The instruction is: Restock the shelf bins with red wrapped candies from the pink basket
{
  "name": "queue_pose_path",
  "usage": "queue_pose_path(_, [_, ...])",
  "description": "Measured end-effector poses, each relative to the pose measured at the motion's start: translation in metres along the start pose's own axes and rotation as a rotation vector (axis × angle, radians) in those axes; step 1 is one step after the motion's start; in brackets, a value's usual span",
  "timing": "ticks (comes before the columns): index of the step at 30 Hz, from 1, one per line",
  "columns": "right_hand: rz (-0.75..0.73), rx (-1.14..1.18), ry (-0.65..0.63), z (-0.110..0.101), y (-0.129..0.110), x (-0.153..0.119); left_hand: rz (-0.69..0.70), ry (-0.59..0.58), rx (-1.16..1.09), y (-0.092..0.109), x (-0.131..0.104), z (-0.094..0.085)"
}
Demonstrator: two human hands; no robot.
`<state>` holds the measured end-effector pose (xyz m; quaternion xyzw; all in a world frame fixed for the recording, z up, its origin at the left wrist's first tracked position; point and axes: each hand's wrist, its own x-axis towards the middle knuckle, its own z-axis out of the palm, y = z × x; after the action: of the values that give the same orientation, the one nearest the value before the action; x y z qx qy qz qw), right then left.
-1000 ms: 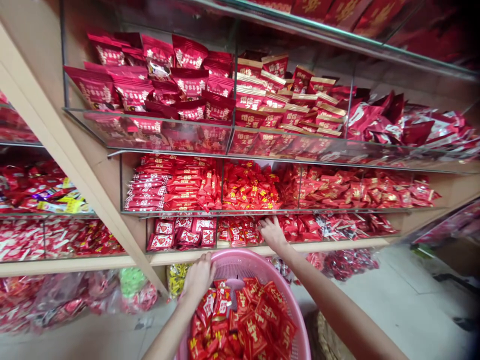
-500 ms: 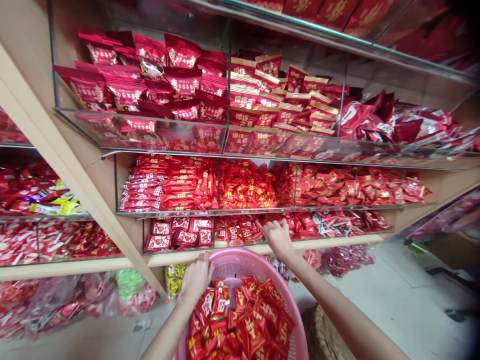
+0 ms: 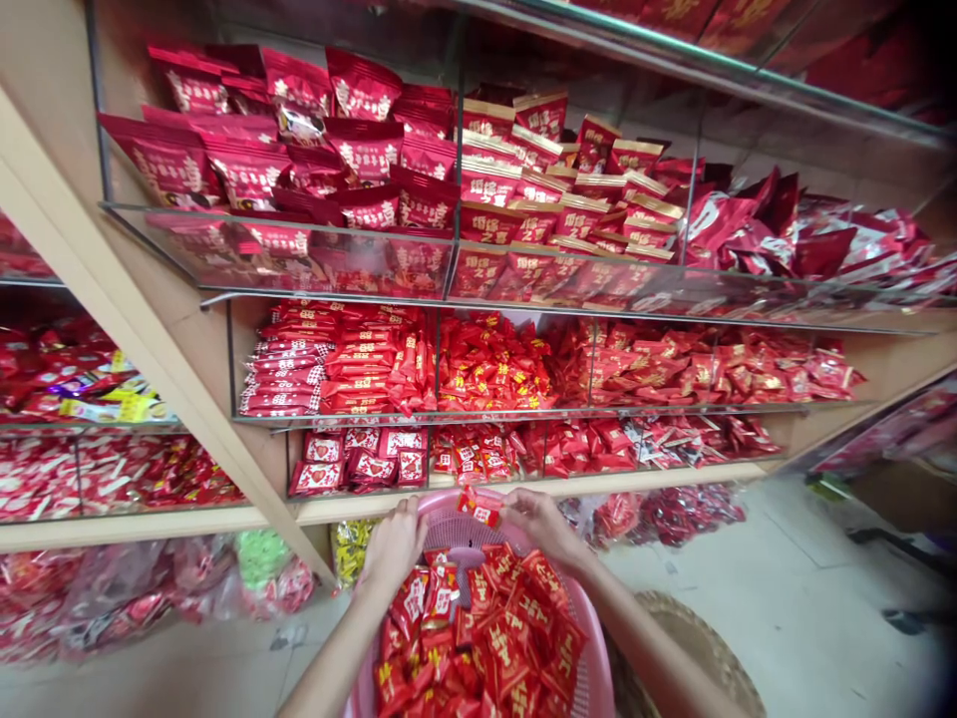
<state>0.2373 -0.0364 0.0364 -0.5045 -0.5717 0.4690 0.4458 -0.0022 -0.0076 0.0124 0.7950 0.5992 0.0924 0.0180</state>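
a shop, from the tiered shelves (image 3: 329, 512) full of small red packets (image 3: 468, 457)

Near side of the pink basket (image 3: 600, 668) beyond the bottom edge.

Packets (image 3: 508, 643) lie in the basket (image 3: 449, 529); shelves (image 3: 336, 511) stand behind

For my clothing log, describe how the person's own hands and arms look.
The left hand and right hand are both bare, without gloves. The left forearm and right forearm are uncovered as far as the picture shows, with no sleeve, watch or bracelet visible. Ring or nail details are too small and blurred to tell.
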Motion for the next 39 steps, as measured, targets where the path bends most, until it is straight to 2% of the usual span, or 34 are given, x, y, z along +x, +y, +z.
queue_pose_path(5, [-0.074, -0.409, -0.059, 0.028, 0.02, -0.008, -0.024, -0.02, -0.007, 0.001, 0.0, 0.0])
queue_pose_path(10, [-0.086, -0.885, -0.028, 0.063, 0.006, -0.017, -0.03, -0.003, -0.05, 0.003, -0.001, -0.005])
queue_pose_path(14, [-0.129, -1.213, -0.109, 0.102, 0.006, -0.025, -0.03, -0.01, -0.074, 0.005, -0.002, -0.009])
queue_pose_path(18, [-0.306, -1.285, -0.229, 0.136, 0.03, -0.038, -0.04, -0.021, -0.075, 0.005, -0.001, -0.01])
queue_pose_path(22, [-0.349, -1.293, -0.335, 0.147, 0.044, -0.049, -0.036, -0.02, -0.067, 0.005, -0.001, -0.01])
queue_pose_path(25, [-0.349, -1.282, -0.348, 0.143, 0.043, -0.051, -0.033, -0.02, -0.07, 0.005, -0.001, -0.01])
queue_pose_path(29, [-0.346, -1.228, -0.263, 0.121, 0.032, -0.04, -0.031, -0.013, -0.077, 0.005, -0.002, -0.01])
queue_pose_path(34, [-0.214, -1.132, -0.081, 0.065, 0.0, -0.001, -0.022, -0.054, -0.037, 0.006, -0.002, -0.015])
queue_pose_path(36, [-0.15, -1.092, 0.036, 0.039, -0.01, 0.019, -0.017, -0.067, -0.031, 0.007, -0.003, -0.017])
queue_pose_path(39, [-0.08, -1.078, 0.137, 0.005, -0.013, 0.049, -0.027, -0.06, -0.045, 0.007, -0.003, -0.017])
